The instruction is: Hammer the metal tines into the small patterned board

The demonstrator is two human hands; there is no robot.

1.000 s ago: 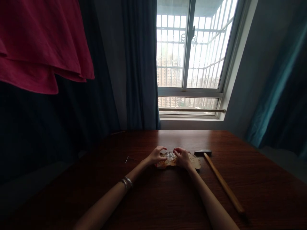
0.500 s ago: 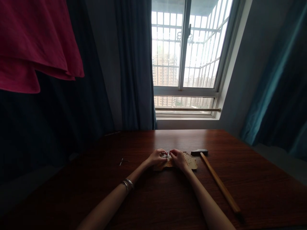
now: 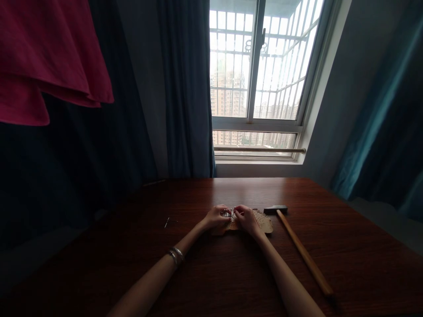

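A tan board (image 3: pixel 266 223) dotted with many small holes lies flat on the table under both hands. Several thin, nail-like pins (image 3: pixel 230 212) stand up from it between my fingers. My left hand (image 3: pixel 216 216), with bracelets at the wrist, curls its thumb and fingers around the pins on the board's left part; what exactly it grips is too small to make out. Over the board's middle, my right hand (image 3: pixel 246 218) pinches thumb and fingertips together at the top of a thin nail-like pin. Both palms cover part of the board.
A hammer (image 3: pixel 304 253) with a long wooden handle lies right of the board, its dark head (image 3: pixel 276 209) close to the board's edge. Two or so thin metal pieces (image 3: pixel 167 222) lie on the brown table (image 3: pixel 198 273) to the left. Behind are a barred window and curtains.
The view has shifted very slightly. Both hands keep their places at the board, with hardly any visible finger motion.
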